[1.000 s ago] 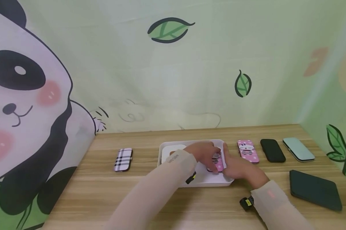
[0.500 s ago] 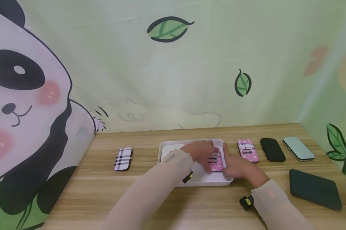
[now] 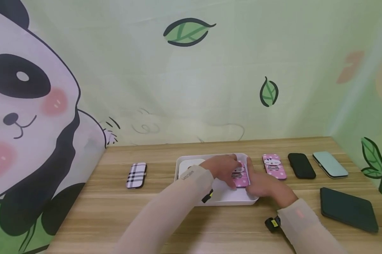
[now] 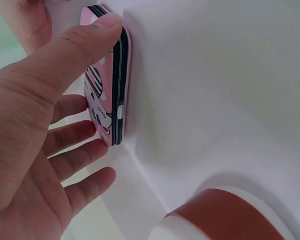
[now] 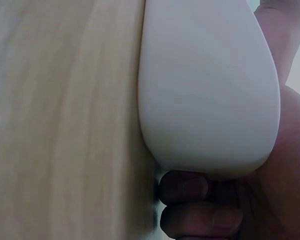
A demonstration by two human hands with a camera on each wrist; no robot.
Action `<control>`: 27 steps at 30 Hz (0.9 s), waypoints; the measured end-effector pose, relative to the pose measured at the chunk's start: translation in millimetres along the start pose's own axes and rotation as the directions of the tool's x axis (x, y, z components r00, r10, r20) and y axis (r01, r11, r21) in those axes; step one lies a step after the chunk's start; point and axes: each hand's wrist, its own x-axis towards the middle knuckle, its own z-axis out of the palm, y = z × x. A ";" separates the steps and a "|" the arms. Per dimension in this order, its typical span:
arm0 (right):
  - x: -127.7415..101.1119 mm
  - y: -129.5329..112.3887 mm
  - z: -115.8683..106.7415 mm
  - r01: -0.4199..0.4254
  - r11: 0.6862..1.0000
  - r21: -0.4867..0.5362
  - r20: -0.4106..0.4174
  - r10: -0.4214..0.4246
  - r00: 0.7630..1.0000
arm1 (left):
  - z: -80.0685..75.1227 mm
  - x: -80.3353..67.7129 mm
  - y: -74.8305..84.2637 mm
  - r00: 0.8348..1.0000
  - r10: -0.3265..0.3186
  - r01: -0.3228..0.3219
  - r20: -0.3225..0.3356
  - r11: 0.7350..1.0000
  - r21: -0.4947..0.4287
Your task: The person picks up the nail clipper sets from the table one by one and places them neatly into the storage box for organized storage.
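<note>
A pink cat-print clasp case with a black edge and silver catch lies at the right end of a white tray. My left hand holds it. In the left wrist view, the thumb presses one end of its edge and the other fingers lie along its printed face. My right hand grips the tray's right end, thumb along the wall; in the right wrist view its fingers curl by the tray's outer wall. A white object with a brown band sits in the tray's left part, partly hidden by my left arm.
Right of the tray lie a second pink cat-print case, a black case and a pale mint case. Nearer is a dark flat rectangular object. A plaid case lies left. A printed cloth hangs behind the table.
The pink case has shifted slightly right and away from me inside the tray. My left hand has moved slightly left, uncovering more of it. My right hand stays on the tray's end.
</note>
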 end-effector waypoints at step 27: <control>1.7 -1.6 -1.7 -0.045 0.999 -0.014 0.034 0.045 0.998 | 0.5 -3.7 -3.6 0.997 -0.083 0.082 0.001 0.990 -0.116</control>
